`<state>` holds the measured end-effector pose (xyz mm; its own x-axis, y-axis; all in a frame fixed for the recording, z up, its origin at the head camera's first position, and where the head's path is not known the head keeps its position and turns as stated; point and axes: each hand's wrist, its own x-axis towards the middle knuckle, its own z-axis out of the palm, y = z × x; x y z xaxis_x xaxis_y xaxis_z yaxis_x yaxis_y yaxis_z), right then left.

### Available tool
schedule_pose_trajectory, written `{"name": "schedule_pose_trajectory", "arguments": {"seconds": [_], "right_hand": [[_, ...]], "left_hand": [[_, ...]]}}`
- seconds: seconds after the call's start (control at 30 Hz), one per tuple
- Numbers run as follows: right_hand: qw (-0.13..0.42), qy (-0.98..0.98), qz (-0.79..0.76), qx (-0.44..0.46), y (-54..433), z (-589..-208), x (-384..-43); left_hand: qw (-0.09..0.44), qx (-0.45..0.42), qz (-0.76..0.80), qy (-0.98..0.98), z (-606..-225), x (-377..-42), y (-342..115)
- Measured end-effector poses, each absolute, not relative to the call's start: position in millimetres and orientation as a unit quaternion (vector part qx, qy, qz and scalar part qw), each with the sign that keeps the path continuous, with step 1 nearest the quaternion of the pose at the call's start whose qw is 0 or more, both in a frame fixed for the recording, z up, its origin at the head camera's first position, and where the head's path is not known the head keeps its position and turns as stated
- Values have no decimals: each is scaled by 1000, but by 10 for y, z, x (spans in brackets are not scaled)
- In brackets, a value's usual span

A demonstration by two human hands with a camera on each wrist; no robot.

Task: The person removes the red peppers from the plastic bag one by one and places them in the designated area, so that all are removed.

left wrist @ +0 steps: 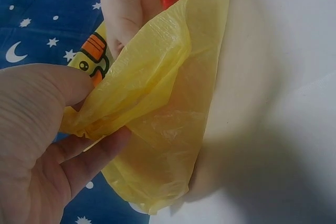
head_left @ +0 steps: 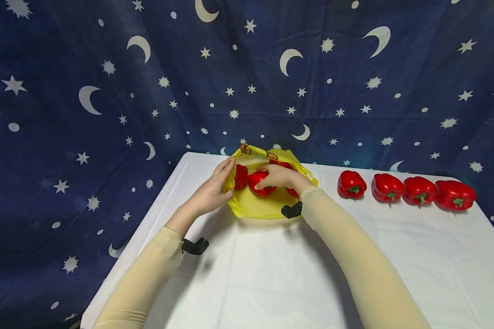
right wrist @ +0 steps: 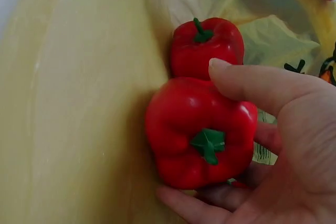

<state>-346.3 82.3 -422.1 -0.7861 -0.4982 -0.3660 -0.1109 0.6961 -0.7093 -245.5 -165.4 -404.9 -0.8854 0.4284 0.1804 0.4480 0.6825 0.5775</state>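
A yellow plastic bag (head_left: 263, 209) lies with its mouth facing me on the white table. My left hand (head_left: 211, 191) holds the left side of its mouth, the rim pinched between thumb and fingers in the left wrist view. Inside the bag, my right hand (head_left: 281, 177) grips a red bell pepper (right wrist: 176, 129), thumb on top and fingers around its far side. Its green stem points toward the right wrist camera. Another red bell pepper (right wrist: 205, 56) sits right beside it, to the left in the head view. More red shows behind the right hand, partly hidden by it.
Several red bell peppers (head_left: 387, 187) stand in a row at the table's back right, stems toward me. The white table (head_left: 255, 283) ends at a dark blue curtain (head_left: 263, 91) with moons and stars. Black wrist cameras (head_left: 195, 246) sit on both forearms.
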Motion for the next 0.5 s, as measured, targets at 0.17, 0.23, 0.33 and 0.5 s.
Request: {"name": "schedule_pose_trajectory", "arguments": {"seconds": [0.17, 0.23, 0.33, 0.5], "right_hand": [[342, 829, -420, -135, 866, -4226, -3478], [359, 812, -445, -123, 886, -4230, -3485], [369, 791, -475, -112, 910, -4240, -3491], [371, 774, -503, -101, 919, -4265, -3495]], "left_hand": [[15, -242, -321, -915, -4045, -2448, -1653], [14, -242, -323, -915, -4045, -2447, -1652], [15, -242, -323, -915, -4046, -2446, -1652], [16, -241, -320, -916, -4053, -2445, -1656]]}}
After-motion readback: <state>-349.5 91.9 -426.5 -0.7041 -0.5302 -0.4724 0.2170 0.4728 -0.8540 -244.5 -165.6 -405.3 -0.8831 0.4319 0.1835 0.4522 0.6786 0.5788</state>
